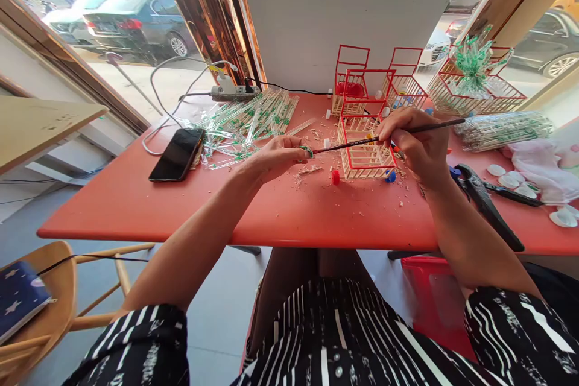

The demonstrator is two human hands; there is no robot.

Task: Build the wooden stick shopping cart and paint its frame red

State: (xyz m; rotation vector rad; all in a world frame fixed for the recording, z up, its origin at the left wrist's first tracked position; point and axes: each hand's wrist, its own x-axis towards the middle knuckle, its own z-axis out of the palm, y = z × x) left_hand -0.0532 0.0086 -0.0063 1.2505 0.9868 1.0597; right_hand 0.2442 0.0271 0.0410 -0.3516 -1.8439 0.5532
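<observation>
My right hand [414, 143] grips a long thin dark paintbrush [357, 142] whose tip reaches a small green-marked piece [307, 151] pinched in the fingers of my left hand [277, 157]. Both hands hover just above the red table [181, 205]. Right behind the brush stands a small cage-like frame [364, 151] of pale sticks with red-painted upper bars. A red cap [335, 177] and a blue cap [391, 177] lie at its base among wood crumbs.
A black phone [177, 154] lies left, beside a heap of clear green-printed wrappers [246, 120]. More red stick frames [357, 81] stand at the back. Black pliers [486, 202], white caps [511, 178] and a power strip [233, 92] are also on the table. A wooden chair [49, 307] stands lower left.
</observation>
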